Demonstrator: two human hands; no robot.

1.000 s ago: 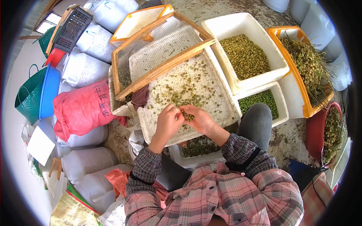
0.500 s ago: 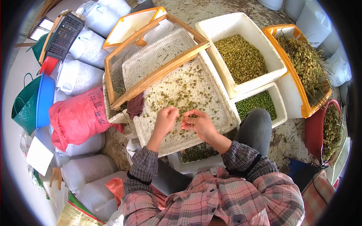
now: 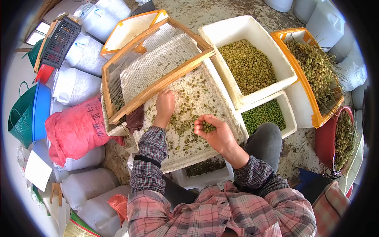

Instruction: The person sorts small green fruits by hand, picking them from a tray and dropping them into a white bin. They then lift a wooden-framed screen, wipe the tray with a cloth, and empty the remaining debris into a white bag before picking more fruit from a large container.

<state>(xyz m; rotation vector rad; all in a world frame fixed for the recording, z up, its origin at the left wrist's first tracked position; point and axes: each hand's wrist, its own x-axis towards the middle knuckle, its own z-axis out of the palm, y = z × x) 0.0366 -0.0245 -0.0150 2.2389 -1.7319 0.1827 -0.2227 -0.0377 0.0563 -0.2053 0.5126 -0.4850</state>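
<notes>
My left hand (image 3: 165, 106) is over the white foam lid-like tray (image 3: 231, 118), close to the sieve's wooden edge. Its fingertips are pinched together, and whatever is between them is hidden. My right hand (image 3: 217, 136) is palm up, its fingers curled round a small heap of green round fruits (image 3: 207, 126). Below both hands, loose fruits and husk bits (image 3: 182, 127) lie scattered on the tray. A wood-framed mesh sieve (image 3: 158, 85) leans across the tray's far left part.
White foam boxes on the right hold yellowish fruits (image 3: 248, 65) and bright green fruits (image 3: 265, 116). Beyond them is an orange-rimmed box (image 3: 316, 114) of stalks with fruits. A red basin (image 3: 327, 136) stands lower right; a pink sack (image 3: 77, 126) and several white drums (image 3: 77, 85) line the left.
My left hand has moved up and left, away from my right hand, toward the sieve frame. My right hand has shifted slightly right and down, and its cupped fruits now show.
</notes>
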